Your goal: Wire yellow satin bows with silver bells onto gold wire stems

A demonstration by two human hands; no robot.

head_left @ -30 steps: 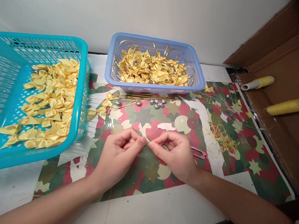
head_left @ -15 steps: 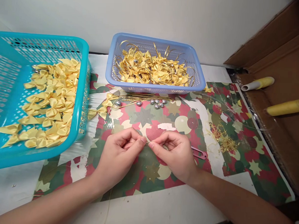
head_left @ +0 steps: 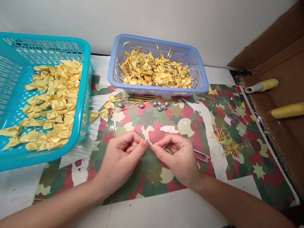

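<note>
My left hand (head_left: 124,159) and my right hand (head_left: 176,158) meet over the middle of the patterned sheet, thumbs and forefingers pinched. Between the fingertips runs a fine pale thread (head_left: 150,144), held by both hands; its detail is too small to make out. A thin strand (head_left: 110,209) trails down below my left wrist. Beside my right hand lies a pink tool (head_left: 202,157), mostly hidden by that hand. Farther back on the sheet are several silver jingle bells (head_left: 160,105) and a bundle of gold cords (head_left: 145,99).
At left stands a turquoise basket (head_left: 83,91) with many yellow ribbon bows (head_left: 53,114). A blue basket (head_left: 157,91) behind holds bows with gold cords. Loose bows (head_left: 99,115) lie between them. Gold thread scraps (head_left: 228,143) lie right, near a cardboard wall (head_left: 290,72) with yellow tubes (head_left: 264,85).
</note>
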